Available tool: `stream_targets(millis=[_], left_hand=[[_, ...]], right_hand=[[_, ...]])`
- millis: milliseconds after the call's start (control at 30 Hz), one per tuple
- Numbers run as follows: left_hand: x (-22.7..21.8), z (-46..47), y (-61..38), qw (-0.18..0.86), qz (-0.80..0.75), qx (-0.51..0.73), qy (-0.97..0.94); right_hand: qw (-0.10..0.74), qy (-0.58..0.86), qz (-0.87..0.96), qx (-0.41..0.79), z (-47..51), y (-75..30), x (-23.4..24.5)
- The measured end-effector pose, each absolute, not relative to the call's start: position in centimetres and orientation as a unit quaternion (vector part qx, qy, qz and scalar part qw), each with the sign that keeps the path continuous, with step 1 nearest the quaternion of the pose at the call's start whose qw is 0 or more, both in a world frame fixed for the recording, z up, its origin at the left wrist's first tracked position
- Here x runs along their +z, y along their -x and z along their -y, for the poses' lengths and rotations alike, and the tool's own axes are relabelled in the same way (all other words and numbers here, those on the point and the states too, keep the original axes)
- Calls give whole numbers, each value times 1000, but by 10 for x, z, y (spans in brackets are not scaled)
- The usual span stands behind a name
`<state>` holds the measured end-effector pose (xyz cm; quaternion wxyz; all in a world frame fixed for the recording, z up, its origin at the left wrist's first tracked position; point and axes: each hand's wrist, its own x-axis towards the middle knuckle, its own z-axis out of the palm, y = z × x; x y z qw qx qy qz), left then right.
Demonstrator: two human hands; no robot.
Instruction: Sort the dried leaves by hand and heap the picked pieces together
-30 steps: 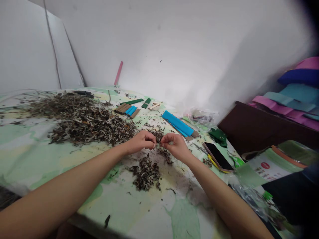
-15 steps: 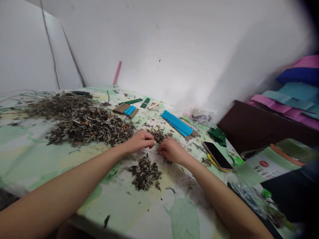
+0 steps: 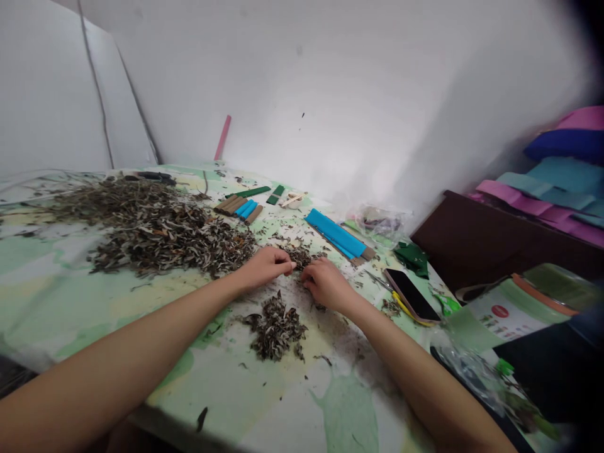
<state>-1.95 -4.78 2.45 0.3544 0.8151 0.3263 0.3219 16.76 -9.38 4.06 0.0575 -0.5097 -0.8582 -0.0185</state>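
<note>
Over a small heap of crumbled dried leaves (image 3: 298, 255), my left hand (image 3: 268, 267) is closed, thumb and fingers pressed together. My right hand (image 3: 328, 284) faces it a short gap away, fingers curled in at the edge of the same heap. Whatever the fingertips pinch is hidden or too small to name. Nearer to me lies a separate small pile of dried leaves (image 3: 276, 328). A much larger pile of dried leaves (image 3: 174, 236) spreads to the left, close to my left wrist.
Brown and blue rolled tubes (image 3: 240, 206) lie behind the hands. Blue sheets (image 3: 336, 233) sit to their right. Beyond my right hand are a phone (image 3: 413, 294), yellow-handled scissors (image 3: 400, 304) and a green container (image 3: 514, 305). A pink stick (image 3: 223, 138) leans on the wall.
Almost nothing differs. Both hands stay over the crumbled leaves, with only slight movement of the fingers.
</note>
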Motion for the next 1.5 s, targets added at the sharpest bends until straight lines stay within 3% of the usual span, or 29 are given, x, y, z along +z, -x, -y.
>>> stream_targets(millis=[167,600,1133,1367,1500], left_hand=[[24,48,18,349,-332,309,-820],[23,51,15,328,-291,304,-846],[21,43,18,300,-336,354,-819],[25,43,23,397,-321,393,-765],[28,49,22,393,-289,373,-789]], right_hand=[[61,495,867,-13,92,-168,37],[210,508,834,58,92,-164,33],[224,525,817,82,89,-168,38],[240,535,803,106,86,-170,33],[306,530,782,116,87,-159,36]])
